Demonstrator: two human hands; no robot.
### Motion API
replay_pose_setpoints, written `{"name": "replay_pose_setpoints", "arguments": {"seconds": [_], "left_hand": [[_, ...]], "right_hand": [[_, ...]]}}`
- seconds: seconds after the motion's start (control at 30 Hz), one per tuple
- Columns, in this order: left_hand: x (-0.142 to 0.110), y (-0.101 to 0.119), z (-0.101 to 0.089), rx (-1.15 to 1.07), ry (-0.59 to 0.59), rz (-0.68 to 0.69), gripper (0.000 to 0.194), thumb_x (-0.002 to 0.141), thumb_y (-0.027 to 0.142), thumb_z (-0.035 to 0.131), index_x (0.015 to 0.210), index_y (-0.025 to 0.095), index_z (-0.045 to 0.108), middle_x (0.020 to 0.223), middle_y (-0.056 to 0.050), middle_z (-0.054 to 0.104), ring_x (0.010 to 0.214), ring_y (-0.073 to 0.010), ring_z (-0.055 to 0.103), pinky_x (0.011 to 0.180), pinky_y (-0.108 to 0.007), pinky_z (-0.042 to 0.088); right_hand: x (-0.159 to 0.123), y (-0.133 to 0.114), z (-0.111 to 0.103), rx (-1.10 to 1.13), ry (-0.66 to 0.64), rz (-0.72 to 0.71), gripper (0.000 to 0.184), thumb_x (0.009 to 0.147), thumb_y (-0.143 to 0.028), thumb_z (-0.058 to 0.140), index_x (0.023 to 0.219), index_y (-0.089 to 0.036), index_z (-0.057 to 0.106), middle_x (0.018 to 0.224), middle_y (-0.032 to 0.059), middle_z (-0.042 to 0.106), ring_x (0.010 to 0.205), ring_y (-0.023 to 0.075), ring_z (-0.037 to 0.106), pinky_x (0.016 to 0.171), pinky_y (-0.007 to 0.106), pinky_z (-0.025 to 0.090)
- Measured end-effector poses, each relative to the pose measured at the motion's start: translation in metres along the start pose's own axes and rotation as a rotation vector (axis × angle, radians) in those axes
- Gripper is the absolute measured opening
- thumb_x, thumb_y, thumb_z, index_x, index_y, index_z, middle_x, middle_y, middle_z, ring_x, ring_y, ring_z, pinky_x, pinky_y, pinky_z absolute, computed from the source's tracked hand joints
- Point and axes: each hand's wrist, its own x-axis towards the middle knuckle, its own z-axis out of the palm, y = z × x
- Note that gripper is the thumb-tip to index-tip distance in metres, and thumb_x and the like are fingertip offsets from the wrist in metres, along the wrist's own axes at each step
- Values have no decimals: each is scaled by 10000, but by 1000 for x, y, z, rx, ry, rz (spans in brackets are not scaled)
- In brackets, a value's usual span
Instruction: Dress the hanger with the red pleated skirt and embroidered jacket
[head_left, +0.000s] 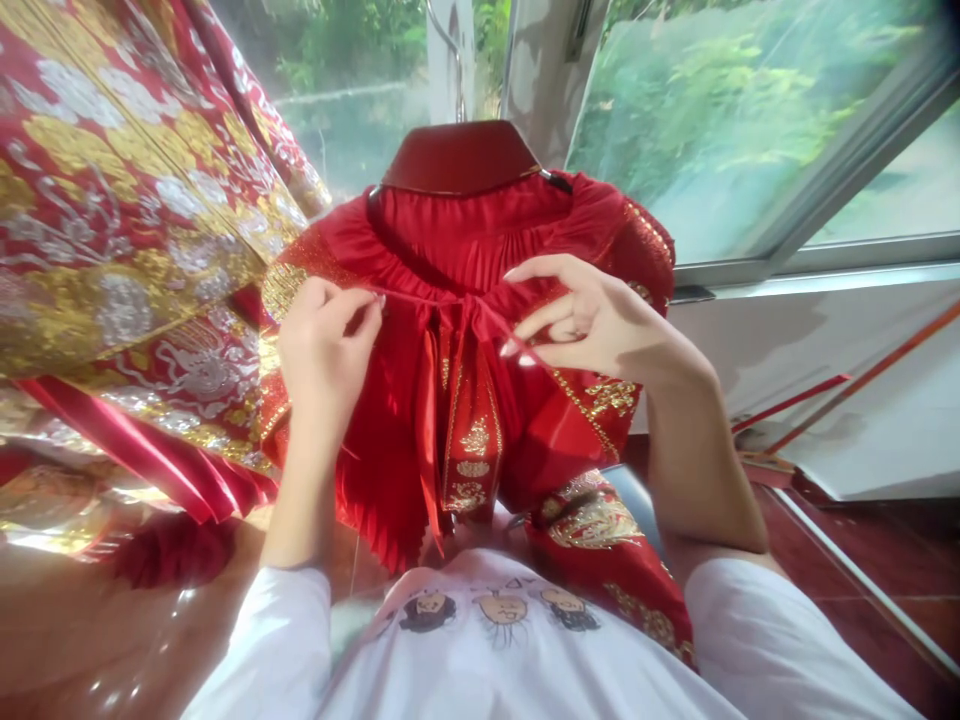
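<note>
A red pleated garment [390, 400] with gold embroidery hangs before me from a stand with a wide dark-red top piece [461, 160]. A thin red cord [420, 298] runs across its gathered neckline, with a crossing or knot near the middle. At the left, the fingertips of my left hand [326, 335] pinch one end of the cord. My right hand [592, 320] grips the other end between thumb and a finger, its index finger stretched out over the gathers. Below the knot hang an embroidered red panel [474, 450] and a narrow red strip [430, 440].
On the left hangs a large red cloth [124, 200] covered in gold and silver sequins. Windows [697, 150] stand behind. Red poles [862, 380] lean by the wall at the right, and a white pole [862, 580] lies along the dark-red floor [922, 560].
</note>
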Motion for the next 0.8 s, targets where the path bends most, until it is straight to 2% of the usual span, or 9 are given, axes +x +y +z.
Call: {"name": "replay_pose_setpoints", "arguments": {"seconds": [0.07,0.13,0.17,0.2,0.27,0.33,0.4,0.57,0.8], "left_hand": [[2,6,21,-80,201,-65,102,815,160,666,722,203,663,694,-7,439,665,-136,443,662,-294,357],[5,12,37,-214,310,-123,106,830,204,676,729,201,645,712,-10,453,697,-142,459,683,-298,374],[7,16,43,-295,316,-142,114,830,233,687,732,201,640,717,-10,473,699,-141,467,677,-295,380],[8,20,46,-380,278,-153,128,826,259,699,731,201,637,716,-6,496,689,-135,473,663,-286,385],[10,27,48,-540,106,-144,156,814,282,713,714,193,634,692,4,534,643,-116,474,612,-260,383],[10,32,47,-651,-87,-134,179,807,287,715,696,177,629,662,11,555,606,-99,476,571,-235,374],[8,35,46,-673,-185,-133,189,799,283,719,687,163,625,659,11,571,593,-90,479,549,-218,365],[1,37,49,-520,-162,-89,120,808,161,674,710,160,606,719,12,592,622,-85,502,577,-205,393],[-6,39,51,-284,-185,40,137,826,68,573,783,182,510,792,-3,522,697,-119,507,646,-243,433]], "right_hand": [[7,0,7,188,-30,-55,627,727,-170,685,1306,-176,444,800,12,709,413,23,446,396,148,324],[15,4,16,352,81,-134,711,709,-207,734,1346,-172,419,789,20,712,485,60,544,401,146,353],[20,6,21,416,168,-164,750,708,-232,745,1373,-183,401,806,20,715,500,64,557,390,143,343],[25,9,27,459,253,-185,781,716,-254,746,1402,-201,378,845,21,720,500,61,555,374,140,323],[34,13,38,458,416,-213,810,744,-272,727,1450,-234,330,967,30,718,527,62,572,365,142,320],[40,17,49,331,533,-246,801,773,-258,698,1473,-251,307,1103,46,690,670,100,649,434,157,423],[44,20,58,142,576,-286,720,815,-233,642,1465,-265,335,1199,46,654,846,138,682,575,192,531],[46,33,71,-230,530,-391,446,903,-206,486,1344,-264,514,1266,16,618,1006,152,668,812,237,580],[49,39,67,-417,571,-468,329,924,-229,475,1227,-225,603,1166,27,665,895,138,686,805,232,579]]}}
